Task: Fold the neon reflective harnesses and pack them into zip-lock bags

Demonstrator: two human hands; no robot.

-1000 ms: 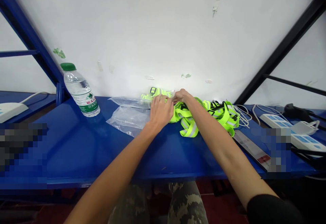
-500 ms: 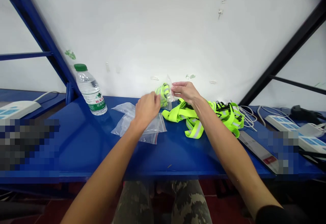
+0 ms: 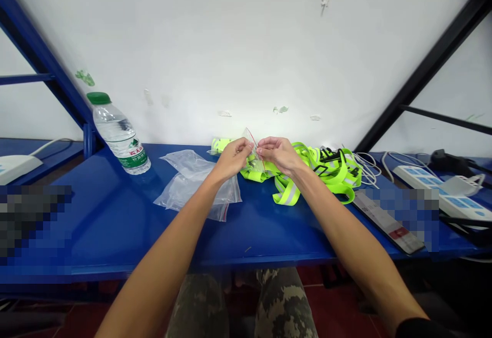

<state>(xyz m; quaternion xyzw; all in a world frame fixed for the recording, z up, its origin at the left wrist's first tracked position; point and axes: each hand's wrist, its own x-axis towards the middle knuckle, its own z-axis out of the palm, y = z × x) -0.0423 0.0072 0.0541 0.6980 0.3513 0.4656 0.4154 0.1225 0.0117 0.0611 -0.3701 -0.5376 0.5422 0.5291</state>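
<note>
**Head view.** Both hands meet above the blue bench, just left of the heap of neon-yellow reflective straps. The left hand and the right hand each pinch the upper edge of a small clear zip bag, with the fingers of thumb and forefinger closed on it (its red seal line shows between the two hands). The bag is raised off the bench. A yellow strap end sits at its lower part; whether it is inside cannot be told. Left of the heap, flat on the bench, lies a stack of empty clear bags. Further left stands a water bottle, upright and capped green. Right of the heap lie white cables and a power strip.
</note>
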